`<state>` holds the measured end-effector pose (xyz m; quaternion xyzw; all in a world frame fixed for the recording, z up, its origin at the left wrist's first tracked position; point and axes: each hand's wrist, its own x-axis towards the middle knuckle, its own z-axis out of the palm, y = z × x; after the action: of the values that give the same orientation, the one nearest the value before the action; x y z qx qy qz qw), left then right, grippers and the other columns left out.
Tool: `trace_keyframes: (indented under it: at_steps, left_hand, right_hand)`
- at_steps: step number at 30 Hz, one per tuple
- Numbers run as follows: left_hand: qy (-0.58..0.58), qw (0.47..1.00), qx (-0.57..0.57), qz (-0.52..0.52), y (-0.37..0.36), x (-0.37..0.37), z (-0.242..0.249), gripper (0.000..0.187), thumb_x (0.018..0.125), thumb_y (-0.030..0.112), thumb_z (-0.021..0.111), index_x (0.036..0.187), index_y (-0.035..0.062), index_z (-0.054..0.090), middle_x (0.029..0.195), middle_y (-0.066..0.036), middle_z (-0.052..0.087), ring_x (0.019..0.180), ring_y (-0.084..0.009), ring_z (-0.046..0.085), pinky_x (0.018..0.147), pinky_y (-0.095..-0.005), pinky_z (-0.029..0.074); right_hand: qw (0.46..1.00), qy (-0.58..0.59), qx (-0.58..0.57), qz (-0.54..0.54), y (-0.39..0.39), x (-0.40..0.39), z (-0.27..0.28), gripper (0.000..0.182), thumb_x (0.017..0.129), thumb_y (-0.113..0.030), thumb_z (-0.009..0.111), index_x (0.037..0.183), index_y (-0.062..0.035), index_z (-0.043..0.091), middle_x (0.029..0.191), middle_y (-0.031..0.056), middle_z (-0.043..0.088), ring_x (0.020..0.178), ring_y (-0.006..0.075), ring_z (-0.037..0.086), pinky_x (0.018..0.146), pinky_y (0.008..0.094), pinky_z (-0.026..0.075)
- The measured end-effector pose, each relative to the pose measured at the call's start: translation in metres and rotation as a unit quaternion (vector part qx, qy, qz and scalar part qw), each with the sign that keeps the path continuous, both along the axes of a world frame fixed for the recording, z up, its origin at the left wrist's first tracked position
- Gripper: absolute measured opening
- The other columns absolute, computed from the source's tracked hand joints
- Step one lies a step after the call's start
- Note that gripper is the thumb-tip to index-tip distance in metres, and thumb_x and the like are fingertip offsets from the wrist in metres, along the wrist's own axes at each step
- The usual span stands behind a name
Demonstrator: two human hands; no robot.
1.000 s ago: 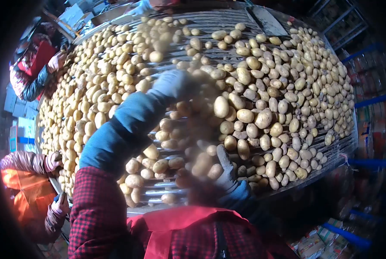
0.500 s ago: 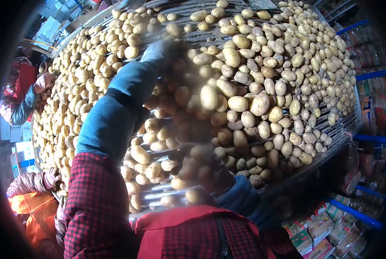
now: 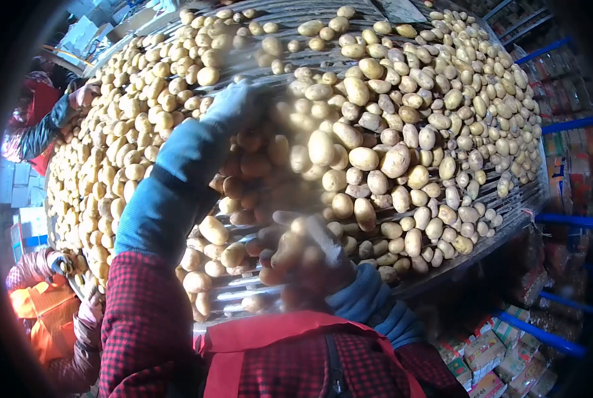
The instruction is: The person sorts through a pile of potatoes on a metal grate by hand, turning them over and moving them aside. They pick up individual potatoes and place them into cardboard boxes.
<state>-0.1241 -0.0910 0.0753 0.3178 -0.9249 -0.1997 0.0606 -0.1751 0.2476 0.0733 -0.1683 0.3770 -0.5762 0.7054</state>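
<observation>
A wide spread of potatoes (image 3: 396,159) lies over a slatted surface (image 3: 237,298) in front of me. My left hand (image 3: 233,106), in a pale glove below a blue sleeve cover, reaches far out over the potatoes. Its fingers are smeared, and I cannot make out whether they hold anything. Closer to my body, my right hand (image 3: 323,245) is also gloved, with its fingers spread apart among blurred potatoes. One brownish potato (image 3: 286,249) is beside these fingers. A hazy patch hides part of the potatoes between my hands.
At the left edge, another person's hands (image 3: 87,298) are near the potatoes, beside an orange garment (image 3: 44,315). Farther up, a second person's hand (image 3: 84,96) rests by the pile. Blue bars (image 3: 568,220) and stacked printed boxes (image 3: 485,351) stand on the right.
My left hand has shifted slightly left and nearer to me. The fingers of my right hand now show spread. At lower left, the other person's hands have come together.
</observation>
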Motion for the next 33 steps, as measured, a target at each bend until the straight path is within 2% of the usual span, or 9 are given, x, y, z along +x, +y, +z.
trace_keyframes:
  at_steps: [2,6,10,11,12,13,17,29,33]
  left_hand:
    - [0.096,0.995,-0.020,-0.020,0.011,0.033,0.000,0.027,0.096,0.033,0.064,0.119,0.0199,0.074,0.115,-0.017,0.069,0.112,-0.0385,0.064,0.095,-0.0475,0.052]
    - [0.256,0.963,-0.066,-0.044,0.052,0.084,0.021,0.034,0.090,-0.001,0.069,0.123,0.0089,0.070,0.110,-0.012,0.068,0.099,-0.0315,0.068,0.086,-0.0402,0.056]
    - [0.304,0.948,-0.009,-0.088,0.146,0.115,0.051,0.044,0.086,0.002,0.075,0.129,0.0077,0.066,0.130,-0.019,0.062,0.108,-0.0344,0.066,0.092,-0.0438,0.054]
    - [0.300,0.948,0.008,-0.109,0.172,0.121,0.058,0.046,0.086,0.007,0.077,0.131,0.0089,0.065,0.135,-0.021,0.059,0.114,-0.0368,0.063,0.095,-0.0463,0.052]
    - [0.277,0.949,-0.004,-0.148,0.190,0.123,0.063,0.048,0.087,0.015,0.078,0.133,0.0104,0.065,0.141,-0.023,0.055,0.121,-0.0398,0.060,0.100,-0.0496,0.050]
    - [0.268,0.949,0.009,-0.165,0.205,0.124,0.054,0.049,0.089,0.024,0.075,0.135,0.0118,0.064,0.142,-0.025,0.053,0.126,-0.0434,0.055,0.103,-0.0527,0.047]
    - [0.234,0.961,-0.007,-0.144,0.238,0.120,0.043,0.059,0.093,0.048,0.066,0.143,0.0183,0.058,0.149,-0.026,0.047,0.136,-0.0495,0.045,0.111,-0.0636,0.036]
    - [0.160,0.971,-0.075,-0.161,0.251,0.104,0.061,0.066,0.077,0.046,0.075,0.140,0.0278,0.060,0.147,-0.018,0.052,0.137,-0.0429,0.049,0.108,-0.0688,0.036]
    - [0.246,0.949,-0.091,-0.175,0.254,0.104,0.057,0.063,0.087,0.044,0.069,0.145,0.0243,0.055,0.146,-0.020,0.052,0.131,-0.0397,0.053,0.103,-0.0686,0.038]
  right_hand:
    - [0.994,-0.108,-0.009,-0.013,-0.004,0.005,-0.006,0.067,0.106,-0.059,0.041,0.152,-0.0097,0.043,0.143,0.0213,0.054,0.113,0.0341,0.066,0.091,0.0459,0.058]
    - [0.982,-0.185,0.023,-0.028,-0.009,0.003,0.004,0.068,0.105,-0.063,0.042,0.151,-0.0134,0.045,0.138,0.0204,0.059,0.109,0.0344,0.068,0.079,0.0395,0.060]
    - [0.964,-0.239,0.103,-0.044,-0.004,0.007,0.000,0.063,0.105,-0.055,0.049,0.144,-0.0052,0.050,0.125,0.0128,0.063,0.108,0.0265,0.066,0.087,0.0375,0.058]
    - [0.999,0.041,-0.005,-0.009,-0.004,0.005,-0.001,0.060,0.104,-0.052,0.050,0.143,-0.0070,0.050,0.128,0.0127,0.061,0.111,0.0276,0.064,0.091,0.0410,0.056]
    - [0.941,0.316,-0.118,0.025,-0.004,0.003,-0.006,0.057,0.103,-0.050,0.052,0.142,-0.0087,0.050,0.130,0.0125,0.060,0.115,0.0287,0.062,0.096,0.0445,0.054]
    - [0.907,0.390,-0.157,0.023,-0.002,0.002,-0.007,0.057,0.103,-0.050,0.051,0.143,-0.0085,0.049,0.130,0.0125,0.060,0.116,0.0286,0.062,0.096,0.0444,0.054]
    - [0.989,-0.146,0.015,-0.023,-0.006,0.003,0.006,0.059,0.103,-0.050,0.050,0.144,-0.0078,0.048,0.132,0.0126,0.060,0.117,0.0284,0.061,0.098,0.0439,0.053]
    - [0.965,-0.261,0.005,-0.031,-0.012,0.007,-0.002,0.064,0.105,-0.052,0.048,0.148,-0.0055,0.043,0.136,0.0129,0.058,0.122,0.0278,0.059,0.103,0.0426,0.051]
    - [0.956,-0.291,0.011,-0.028,-0.010,0.007,-0.003,0.065,0.105,-0.052,0.047,0.150,-0.0048,0.041,0.138,0.0130,0.057,0.124,0.0276,0.058,0.105,0.0422,0.050]
